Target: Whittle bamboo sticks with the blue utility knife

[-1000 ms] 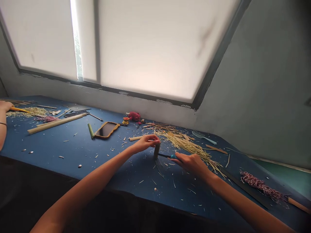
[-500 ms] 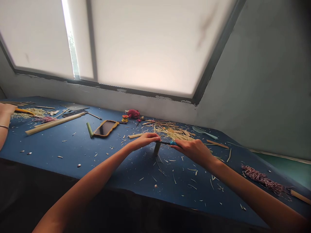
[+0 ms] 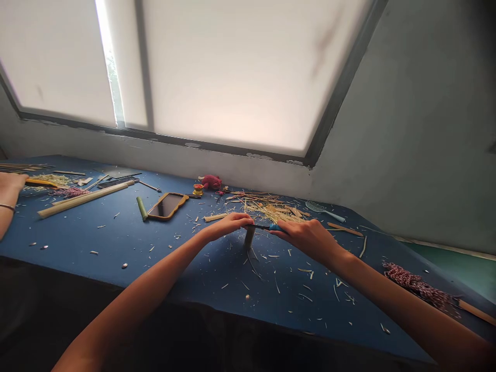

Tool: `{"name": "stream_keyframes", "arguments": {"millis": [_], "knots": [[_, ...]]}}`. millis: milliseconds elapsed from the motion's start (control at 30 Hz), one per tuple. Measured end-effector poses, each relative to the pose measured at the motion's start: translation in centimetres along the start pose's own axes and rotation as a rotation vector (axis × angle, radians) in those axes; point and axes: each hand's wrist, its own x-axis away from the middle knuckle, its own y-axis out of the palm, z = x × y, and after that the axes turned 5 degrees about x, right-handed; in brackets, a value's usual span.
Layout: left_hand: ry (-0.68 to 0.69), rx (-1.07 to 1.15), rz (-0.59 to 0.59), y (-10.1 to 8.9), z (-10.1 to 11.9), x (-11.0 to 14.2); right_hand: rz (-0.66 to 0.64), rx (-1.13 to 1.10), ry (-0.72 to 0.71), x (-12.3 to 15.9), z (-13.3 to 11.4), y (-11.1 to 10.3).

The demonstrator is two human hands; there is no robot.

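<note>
A short piece of bamboo [image 3: 248,238] stands upright on the blue table. My left hand [image 3: 231,223] is closed at its top, with some fingertips hidden. In my right hand [image 3: 308,237], closed around the blue handle, is a knife [image 3: 275,227]. Its dark blade points left and meets the bamboo's upper end, close to my left fingertips. Thin shavings [image 3: 253,263] curl at the bamboo's foot. Just behind both hands lies a heap of pale strips [image 3: 271,211].
At the far left, another person's hand [image 3: 10,188] holds a yellow-handled tool [image 3: 41,183]. Long bamboo lengths [image 3: 87,200], a framed mirror [image 3: 167,206] and a green tube [image 3: 141,208] lie left. A hairbrush [image 3: 327,212] and speckled cord bundle [image 3: 416,287] are on the right.
The whole view has shifted slightly. My hands, the knife and the bamboo keep nearly the same positions relative to each other. The other person's hand at left has moved a little.
</note>
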Motion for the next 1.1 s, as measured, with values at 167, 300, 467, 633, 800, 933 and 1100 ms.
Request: {"name": "stream_keyframes", "arguments": {"millis": [167, 300, 467, 633, 800, 933, 1100], "knots": [[-0.012, -0.017, -0.003, -0.2, -0.3, -0.1, -0.034, -0.007, 0.017, 0.0, 0.0, 0.4], [0.004, -0.032, -0.007, -0.3, -0.2, 0.0, -0.039, -0.051, 0.043, 0.0, -0.1, 0.8], [0.107, -0.120, 0.103, -0.3, 1.0, 0.1, -0.049, -0.101, 0.052, 0.1, -0.1, 1.1], [0.362, -0.422, 0.265, -0.2, 2.2, 0.5, -0.046, -0.102, 0.043, 0.1, 0.2, 1.1], [0.422, -0.788, 0.266, 0.1, 2.4, 0.9, -0.070, -0.075, 0.031, -0.1, 0.3, 0.8], [0.465, -0.954, 0.276, 0.9, 1.9, 0.9, -0.088, -0.045, 0.005, -0.1, 0.3, 1.0], [0.456, -1.016, 0.317, 1.5, 1.0, 0.6, -0.053, -0.026, -0.007, -0.1, 0.4, 1.5]]}}
